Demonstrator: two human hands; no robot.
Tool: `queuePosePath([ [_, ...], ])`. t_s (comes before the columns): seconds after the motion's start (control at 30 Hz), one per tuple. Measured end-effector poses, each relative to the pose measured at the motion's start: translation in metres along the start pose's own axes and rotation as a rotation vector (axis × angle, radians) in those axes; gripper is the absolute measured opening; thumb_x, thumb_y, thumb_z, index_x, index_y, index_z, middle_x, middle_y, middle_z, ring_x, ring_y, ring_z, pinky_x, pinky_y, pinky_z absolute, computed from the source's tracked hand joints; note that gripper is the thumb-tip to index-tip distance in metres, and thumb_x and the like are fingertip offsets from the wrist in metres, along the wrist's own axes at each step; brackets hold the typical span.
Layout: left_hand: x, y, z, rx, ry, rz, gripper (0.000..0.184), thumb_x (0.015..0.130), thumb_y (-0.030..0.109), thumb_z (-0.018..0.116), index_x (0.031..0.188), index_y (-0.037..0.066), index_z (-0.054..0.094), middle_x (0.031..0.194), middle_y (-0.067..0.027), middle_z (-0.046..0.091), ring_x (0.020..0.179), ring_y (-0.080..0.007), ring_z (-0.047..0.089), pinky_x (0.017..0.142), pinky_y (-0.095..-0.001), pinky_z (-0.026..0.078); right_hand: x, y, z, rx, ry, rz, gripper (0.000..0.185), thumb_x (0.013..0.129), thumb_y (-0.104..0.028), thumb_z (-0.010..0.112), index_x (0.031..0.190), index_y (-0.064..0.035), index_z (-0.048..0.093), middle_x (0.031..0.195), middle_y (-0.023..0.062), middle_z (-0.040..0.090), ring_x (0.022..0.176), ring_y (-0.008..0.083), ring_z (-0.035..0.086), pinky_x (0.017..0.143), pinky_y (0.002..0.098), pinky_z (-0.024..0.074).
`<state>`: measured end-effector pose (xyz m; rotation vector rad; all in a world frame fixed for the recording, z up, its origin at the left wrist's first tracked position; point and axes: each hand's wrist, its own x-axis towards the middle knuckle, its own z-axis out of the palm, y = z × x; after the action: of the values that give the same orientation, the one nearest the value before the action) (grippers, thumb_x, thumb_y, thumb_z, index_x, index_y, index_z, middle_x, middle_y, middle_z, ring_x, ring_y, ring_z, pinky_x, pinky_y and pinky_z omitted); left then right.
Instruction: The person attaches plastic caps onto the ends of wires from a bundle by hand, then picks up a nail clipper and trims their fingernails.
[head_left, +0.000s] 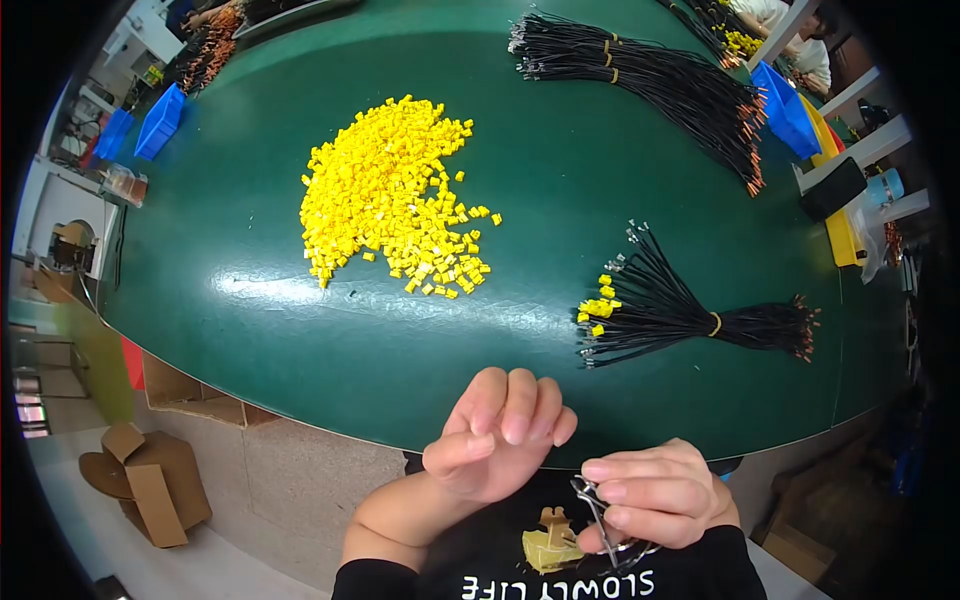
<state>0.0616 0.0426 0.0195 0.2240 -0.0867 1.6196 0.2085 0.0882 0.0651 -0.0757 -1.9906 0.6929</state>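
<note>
My left hand (pixel 505 430) is raised over the near table edge, palm up, fingers loosely curled and apart with nothing in them. Lower and to its right, my right hand (pixel 665 495) is closed around a thin metal tool that looks like scissors (pixel 598 515); part of it is hidden by the fingers. Beyond the right hand lies a tied bundle of black wires (pixel 680 320), fanned out at its left end, where several yellow connector housings (pixel 600 305) sit on the tips. A large heap of yellow housings (pixel 390 190) spreads across the table to the left.
A larger bundle of black wires (pixel 640 70) lies at the far side of the green table (pixel 230 340). Blue bins (pixel 785 110) stand along the right edge, another blue bin (pixel 160 122) on the left. Cardboard boxes (pixel 165 485) are on the floor. A person (pixel 800 45) sits at far right.
</note>
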Motion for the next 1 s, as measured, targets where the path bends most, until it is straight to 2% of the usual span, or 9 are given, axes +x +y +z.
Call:
queuePosePath([
  [0.23, -0.004, -0.006, -0.004, 0.072, -0.062, 0.015, 0.016, 0.074, 0.017, 0.059, 0.081, 0.014, 0.045, 0.084, -0.0008, 0.047, 0.079, -0.0148, 0.042, 0.075, -0.0314, 0.035, 0.001, 0.000, -0.002, -0.077, 0.006, -0.014, 0.033, 0.063, -0.013, 0.076, 0.084, 0.0025, 0.055, 0.087, 0.0125, 0.055, 0.075, 0.0266, 0.063, 0.061, 0.0277, 0.0567],
  [0.3, -0.010, -0.003, -0.004, 0.466, -0.017, -0.167, 0.031, 0.076, 0.018, 0.061, 0.101, 0.006, 0.047, 0.098, -0.0044, 0.050, 0.094, -0.0169, 0.046, 0.084, -0.0331, 0.036, -0.001, 0.000, -0.008, -0.220, -0.087, 0.002, 0.037, 0.067, -0.019, 0.073, 0.090, -0.0006, 0.051, 0.089, 0.0103, 0.053, 0.076, 0.0260, 0.062, 0.061, 0.0301, 0.0562],
  [0.37, -0.012, -0.008, 0.009, 0.513, 0.071, -0.317, 0.039, 0.078, 0.007, 0.058, 0.113, -0.002, 0.044, 0.107, -0.0116, 0.054, 0.108, -0.0179, 0.047, 0.094, -0.0364, 0.036, 0.002, 0.003, -0.008, -0.268, -0.097, -0.060, 0.039, 0.069, -0.022, 0.072, 0.093, -0.0021, 0.048, 0.089, 0.0092, 0.051, 0.076, 0.0257, 0.062, 0.060, 0.0314, 0.0560],
  [0.6, -0.002, 0.009, 0.026, 0.556, 0.177, -0.608, 0.032, 0.084, 0.004, 0.052, 0.115, -0.004, 0.046, 0.108, -0.0111, 0.056, 0.097, -0.0162, 0.054, 0.087, -0.0290, 0.042, 0.011, 0.001, -0.015, -0.649, -0.164, -0.098, 0.031, 0.071, -0.023, 0.070, 0.088, -0.0036, 0.053, 0.087, 0.0101, 0.057, 0.077, 0.0261, 0.060, 0.066, 0.0353, 0.0531],
  [0.73, -0.004, 0.013, 0.026, 0.809, 0.112, -0.346, 0.028, 0.085, 0.006, 0.053, 0.112, -0.001, 0.051, 0.096, -0.0079, 0.061, 0.087, -0.0135, 0.058, 0.080, -0.0244, 0.044, 0.009, 0.017, -0.027, -0.526, -0.294, -0.114, 0.036, 0.071, -0.024, 0.069, 0.094, -0.0034, 0.052, 0.093, 0.0125, 0.057, 0.079, 0.0277, 0.060, 0.074, 0.0379, 0.0498],
  [0.77, -0.003, 0.016, 0.027, 0.807, 0.111, -0.346, 0.028, 0.085, 0.006, 0.053, 0.112, -0.001, 0.051, 0.096, -0.0079, 0.061, 0.087, -0.0135, 0.058, 0.080, -0.0244, 0.044, 0.009, 0.021, -0.033, -0.453, -0.332, 0.005, 0.039, 0.071, -0.024, 0.069, 0.098, -0.0027, 0.051, 0.095, 0.0134, 0.056, 0.082, 0.0280, 0.059, 0.076, 0.0377, 0.0487],
  [0.87, 0.004, 0.032, 0.037, 1.321, -0.236, -0.038, 0.026, 0.080, -0.001, 0.055, 0.106, -0.002, 0.054, 0.096, -0.0117, 0.062, 0.095, -0.0229, 0.058, 0.084, -0.0318, 0.045, 0.015, 0.028, -0.041, -0.305, -0.408, 0.246, 0.046, 0.072, -0.024, 0.069, 0.106, -0.0012, 0.048, 0.100, 0.0153, 0.055, 0.087, 0.0287, 0.059, 0.081, 0.0374, 0.0465],
  [0.97, 0.014, 0.040, 0.042, 1.445, -0.238, 0.098, 0.026, 0.077, -0.001, 0.058, 0.103, -0.001, 0.057, 0.094, -0.0117, 0.062, 0.092, -0.0243, 0.058, 0.080, -0.0318, 0.046, 0.030, 0.024, -0.034, 0.385, -0.473, 0.679, 0.058, 0.071, -0.021, 0.071, 0.116, 0.0011, 0.042, 0.108, 0.0174, 0.053, 0.094, 0.0281, 0.057, 0.082, 0.0352, 0.0458],
  [1.0, 0.017, 0.043, 0.043, 1.506, -0.240, 0.164, 0.026, 0.075, -0.001, 0.060, 0.101, 0.000, 0.058, 0.093, -0.0118, 0.063, 0.091, -0.0250, 0.059, 0.078, -0.0319, 0.046, 0.032, 0.025, -0.029, 0.385, -0.471, 0.683, 0.058, 0.071, -0.021, 0.071, 0.116, 0.0011, 0.042, 0.108, 0.0174, 0.053, 0.094, 0.0281, 0.057, 0.082, 0.0352, 0.0458],
])
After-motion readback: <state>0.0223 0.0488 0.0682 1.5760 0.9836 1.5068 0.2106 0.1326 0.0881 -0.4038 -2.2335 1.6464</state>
